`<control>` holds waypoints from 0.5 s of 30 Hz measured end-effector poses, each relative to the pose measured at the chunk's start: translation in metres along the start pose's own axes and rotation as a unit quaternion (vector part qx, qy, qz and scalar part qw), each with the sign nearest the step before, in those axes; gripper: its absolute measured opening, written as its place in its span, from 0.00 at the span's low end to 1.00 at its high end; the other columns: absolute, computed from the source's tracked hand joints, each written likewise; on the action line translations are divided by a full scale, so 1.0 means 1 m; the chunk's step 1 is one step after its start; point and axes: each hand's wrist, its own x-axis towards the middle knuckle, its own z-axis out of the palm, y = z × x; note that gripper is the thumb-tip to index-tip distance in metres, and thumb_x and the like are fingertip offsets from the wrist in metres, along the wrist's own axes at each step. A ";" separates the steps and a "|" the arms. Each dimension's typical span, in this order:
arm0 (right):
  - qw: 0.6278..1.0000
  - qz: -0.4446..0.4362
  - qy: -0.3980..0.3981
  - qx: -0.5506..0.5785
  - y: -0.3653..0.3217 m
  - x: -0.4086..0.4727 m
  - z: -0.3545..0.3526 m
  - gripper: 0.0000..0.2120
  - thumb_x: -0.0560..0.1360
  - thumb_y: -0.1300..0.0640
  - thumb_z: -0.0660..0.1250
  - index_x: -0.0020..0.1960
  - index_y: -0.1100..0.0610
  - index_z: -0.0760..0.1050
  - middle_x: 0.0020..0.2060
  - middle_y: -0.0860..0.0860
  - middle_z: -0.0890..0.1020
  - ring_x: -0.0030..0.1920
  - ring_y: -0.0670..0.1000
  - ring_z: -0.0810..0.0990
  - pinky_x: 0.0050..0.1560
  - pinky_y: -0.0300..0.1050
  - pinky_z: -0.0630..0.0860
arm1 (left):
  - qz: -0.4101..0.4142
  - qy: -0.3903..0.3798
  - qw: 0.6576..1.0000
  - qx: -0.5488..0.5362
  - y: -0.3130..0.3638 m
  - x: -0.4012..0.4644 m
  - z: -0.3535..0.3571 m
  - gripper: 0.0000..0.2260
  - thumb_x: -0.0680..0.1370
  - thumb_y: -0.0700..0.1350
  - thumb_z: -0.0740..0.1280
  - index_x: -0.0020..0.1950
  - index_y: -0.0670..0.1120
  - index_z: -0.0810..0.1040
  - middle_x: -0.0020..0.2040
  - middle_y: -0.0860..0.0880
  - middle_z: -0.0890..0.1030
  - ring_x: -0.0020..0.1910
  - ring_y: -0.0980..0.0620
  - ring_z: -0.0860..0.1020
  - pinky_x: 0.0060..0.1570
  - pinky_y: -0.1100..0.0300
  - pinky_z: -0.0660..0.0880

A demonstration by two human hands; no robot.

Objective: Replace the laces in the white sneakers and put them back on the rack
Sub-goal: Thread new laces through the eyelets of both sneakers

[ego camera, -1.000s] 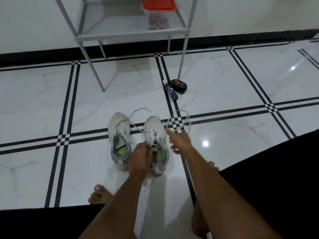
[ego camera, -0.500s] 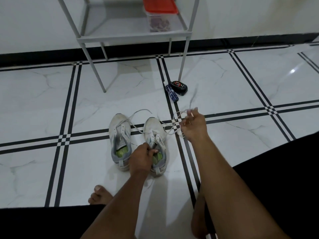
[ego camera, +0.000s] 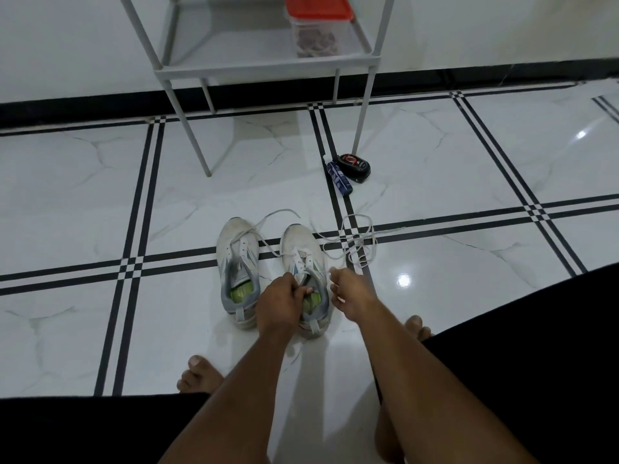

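Two hands work at the right-hand sneaker (ego camera: 306, 262) of the pair. Left hand (ego camera: 278, 301) has its fingers curled onto the tongue and collar of that shoe, apparently to pin it to the floor and hold the eyelets open. Right hand (ego camera: 351, 296) sits just beside the shoe's outer side with fingers bent; whether they pinch a lace end cannot be told. Loose white lace (ego camera: 360, 242) trails from the toe area into a heap on the tile to the right, which suggests lacing is in progress, not finished. Left-hand sneaker (ego camera: 236, 259) stands parallel and close, partly laced, with its lace ends lying loose ahead of the toe. Floor (ego camera: 83, 202) is glossy white marble-look tile with black double lines, reflective. Grey metal rack (ego camera: 268, 67) stands beyond against the wall, carrying a red-lidded container (ego camera: 316, 28). Small dark items (ego camera: 350, 169) lie by its leg.
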 end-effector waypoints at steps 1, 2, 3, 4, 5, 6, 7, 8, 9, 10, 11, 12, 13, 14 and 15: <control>0.997 -0.039 0.060 -0.032 0.009 0.001 0.001 0.11 0.76 0.58 0.71 0.55 0.63 0.80 0.40 0.53 0.80 0.35 0.50 0.75 0.34 0.42 0.71 | 0.006 0.001 1.000 0.006 0.000 0.001 0.002 0.13 0.80 0.57 0.71 0.42 0.51 0.74 0.39 0.52 0.79 0.40 0.48 0.78 0.39 0.53 0.73; 0.983 -0.109 0.126 -0.081 0.017 0.000 0.005 0.14 0.76 0.56 0.72 0.57 0.64 0.77 0.44 0.54 0.79 0.38 0.52 0.76 0.37 0.44 0.73 | 0.007 0.000 1.000 0.011 0.000 0.001 0.003 0.13 0.80 0.56 0.70 0.42 0.50 0.75 0.39 0.52 0.79 0.41 0.48 0.78 0.39 0.53 0.74; 0.957 -0.192 0.176 -0.131 0.023 -0.003 0.008 0.17 0.77 0.54 0.72 0.59 0.62 0.74 0.51 0.54 0.78 0.44 0.52 0.77 0.43 0.45 0.75 | 0.010 0.001 1.000 0.014 -0.001 0.002 0.004 0.13 0.81 0.57 0.69 0.43 0.50 0.75 0.39 0.52 0.80 0.41 0.47 0.79 0.39 0.52 0.74; 0.923 -0.274 0.197 -0.182 0.028 -0.007 0.010 0.19 0.79 0.50 0.71 0.64 0.60 0.72 0.58 0.54 0.75 0.50 0.52 0.76 0.49 0.47 0.76 | 0.014 0.007 1.000 0.017 0.000 0.001 0.004 0.15 0.82 0.59 0.66 0.43 0.50 0.76 0.39 0.51 0.81 0.41 0.47 0.79 0.39 0.52 0.75; 0.885 -0.349 0.194 -0.239 0.033 -0.008 0.012 0.21 0.81 0.47 0.68 0.68 0.56 0.71 0.63 0.53 0.72 0.55 0.51 0.74 0.54 0.48 0.76 | 0.016 0.014 1.000 0.019 0.000 0.002 0.003 0.17 0.83 0.61 0.62 0.43 0.50 0.77 0.38 0.50 0.82 0.40 0.46 0.80 0.39 0.52 0.76; 0.844 -0.401 0.180 -0.306 0.037 -0.010 0.013 0.20 0.82 0.45 0.64 0.70 0.54 0.72 0.65 0.52 0.71 0.58 0.50 0.73 0.57 0.49 0.75 | 0.004 0.026 1.000 0.011 0.002 0.004 0.000 0.20 0.85 0.62 0.58 0.45 0.49 0.78 0.39 0.49 0.83 0.41 0.45 0.81 0.40 0.51 0.78; 0.805 -0.437 0.164 -0.367 0.040 -0.010 0.015 0.20 0.83 0.43 0.61 0.69 0.52 0.75 0.65 0.52 0.73 0.61 0.51 0.74 0.59 0.51 0.76 | -0.013 0.039 0.999 -0.015 0.004 0.010 -0.002 0.22 0.85 0.62 0.54 0.48 0.49 0.79 0.40 0.47 0.84 0.42 0.43 0.82 0.43 0.50 0.79; 0.779 -0.443 0.146 -0.420 0.046 -0.006 0.014 0.21 0.83 0.42 0.57 0.66 0.52 0.78 0.64 0.52 0.75 0.61 0.54 0.75 0.60 0.53 0.76 | -0.031 0.048 0.998 -0.037 0.007 0.019 -0.006 0.21 0.86 0.61 0.53 0.52 0.49 0.79 0.42 0.45 0.85 0.44 0.41 0.82 0.45 0.48 0.79; 0.763 -0.437 0.132 -0.457 0.050 -0.004 0.013 0.22 0.83 0.42 0.54 0.64 0.52 0.80 0.63 0.53 0.77 0.61 0.57 0.76 0.59 0.55 0.77 | -0.036 0.055 0.997 -0.048 0.010 0.031 -0.008 0.19 0.87 0.58 0.53 0.56 0.48 0.77 0.45 0.45 0.85 0.46 0.40 0.82 0.46 0.48 0.79; 0.767 -0.419 0.117 -0.472 0.054 -0.003 0.012 0.24 0.83 0.41 0.52 0.63 0.52 0.81 0.61 0.53 0.78 0.59 0.58 0.77 0.57 0.56 0.77 | -0.032 0.056 0.997 -0.045 0.014 0.043 -0.011 0.14 0.87 0.54 0.55 0.58 0.48 0.77 0.48 0.44 0.85 0.49 0.40 0.82 0.48 0.48 0.78; 0.772 -0.410 0.109 -0.473 0.058 -0.001 0.011 0.25 0.83 0.40 0.51 0.63 0.52 0.81 0.61 0.53 0.78 0.58 0.58 0.78 0.56 0.56 0.78 | -0.020 0.040 0.998 -0.040 0.016 0.056 -0.012 0.11 0.86 0.49 0.57 0.61 0.48 0.76 0.54 0.45 0.84 0.54 0.40 0.81 0.52 0.48 0.78; 0.774 -0.410 0.107 -0.470 0.060 -0.001 0.009 0.25 0.84 0.40 0.50 0.63 0.52 0.81 0.60 0.52 0.78 0.57 0.57 0.78 0.55 0.56 0.78 | -0.007 0.002 0.999 -0.032 0.019 0.067 -0.015 0.13 0.84 0.44 0.59 0.67 0.48 0.75 0.63 0.45 0.81 0.62 0.41 0.79 0.59 0.47 0.76; 0.771 -0.413 0.109 -0.472 0.062 0.000 0.009 0.26 0.84 0.40 0.50 0.63 0.52 0.81 0.59 0.51 0.77 0.56 0.56 0.78 0.54 0.56 0.79 | 0.002 -0.051 0.998 -0.022 0.020 0.077 -0.014 0.21 0.81 0.41 0.62 0.74 0.47 0.71 0.73 0.45 0.74 0.71 0.42 0.73 0.68 0.47 0.72; 0.771 -0.412 0.110 -0.473 0.061 0.000 0.008 0.25 0.84 0.40 0.50 0.62 0.52 0.81 0.59 0.51 0.77 0.55 0.55 0.78 0.53 0.55 0.79 | -0.007 -0.109 0.994 -0.012 0.021 0.085 -0.013 0.29 0.79 0.38 0.63 0.81 0.47 0.64 0.81 0.45 0.65 0.78 0.43 0.65 0.75 0.46 0.66; 0.772 -0.409 0.110 -0.474 0.060 0.000 0.008 0.25 0.85 0.40 0.50 0.61 0.52 0.81 0.58 0.51 0.76 0.54 0.55 0.78 0.52 0.55 0.80 | -0.024 -0.159 0.987 -0.007 0.019 0.092 -0.009 0.36 0.77 0.36 0.64 0.84 0.47 0.57 0.85 0.46 0.56 0.82 0.44 0.59 0.78 0.47 0.62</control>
